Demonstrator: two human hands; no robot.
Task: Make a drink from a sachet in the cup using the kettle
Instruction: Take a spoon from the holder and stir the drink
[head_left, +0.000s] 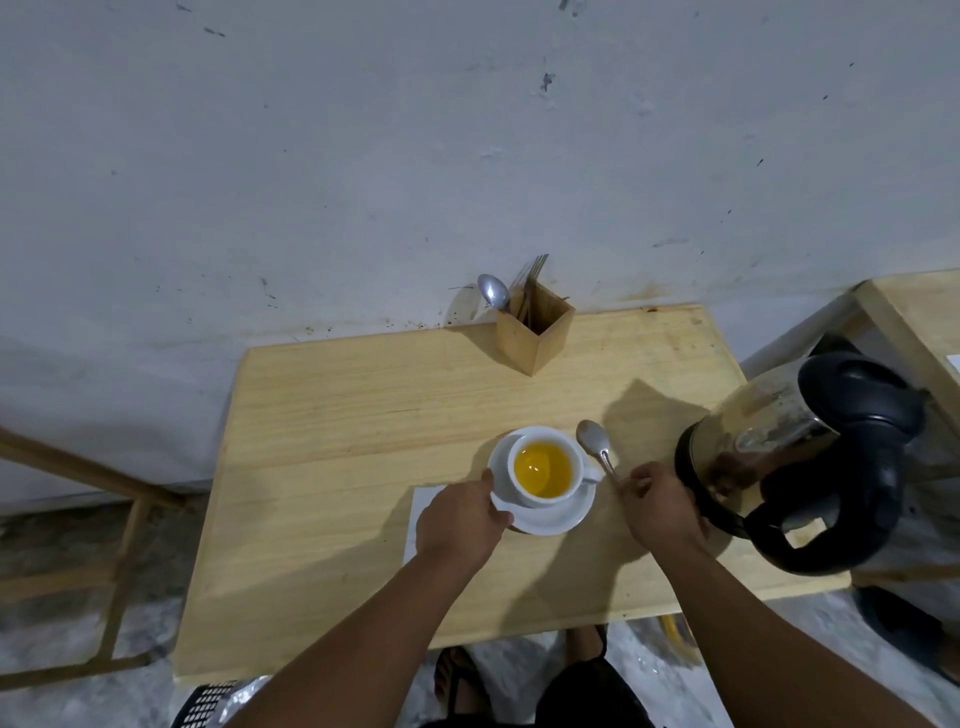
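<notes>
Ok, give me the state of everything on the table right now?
cup: upright on saucer, holds orange drink
saucer: flat, left hand on its rim
spoon: in right hand, outside cup
kettle: lid shut, on the table
holder: upright, holds cutlery

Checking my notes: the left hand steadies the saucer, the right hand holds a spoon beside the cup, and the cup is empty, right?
Not quite. The head view shows the cup holding orange-yellow liquid, not empty. The rest stands: the left hand steadies the saucer, and the right hand holds the spoon beside the cup.
</notes>
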